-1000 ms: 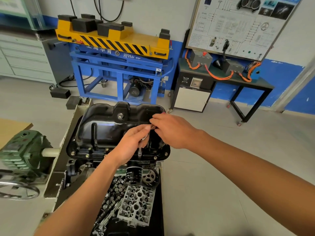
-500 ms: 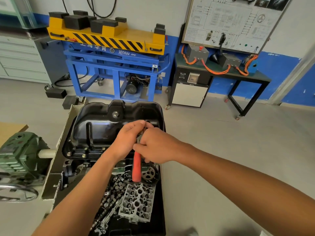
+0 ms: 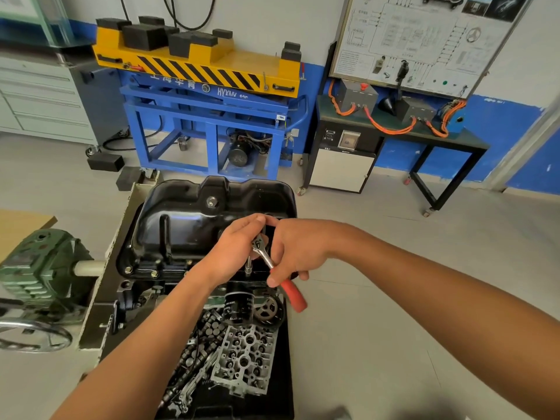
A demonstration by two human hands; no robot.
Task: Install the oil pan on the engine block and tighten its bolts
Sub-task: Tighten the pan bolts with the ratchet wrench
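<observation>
The right hand [image 3: 298, 250] curls round the chrome ratchet wrench with a red handle [image 3: 266, 255]. The left hand [image 3: 233, 250] pinches its head at the near right edge of the glossy black steel oil pan [image 3: 188, 225], which is seated on the dark engine block [image 3: 136, 294].

An automotive training workshop: a yellow, black-striped lifting platform on a blue steel frame [image 3: 197, 68] stands at the wall beside a white wiring-diagram board [image 3: 424, 40], with orange cables [image 3: 391, 127] on a black bench [image 3: 460, 140]; a glossy black oil pan [image 3: 188, 222] sits above a black tray [image 3: 286, 374] of loose silver engine parts [image 3: 245, 359]
</observation>
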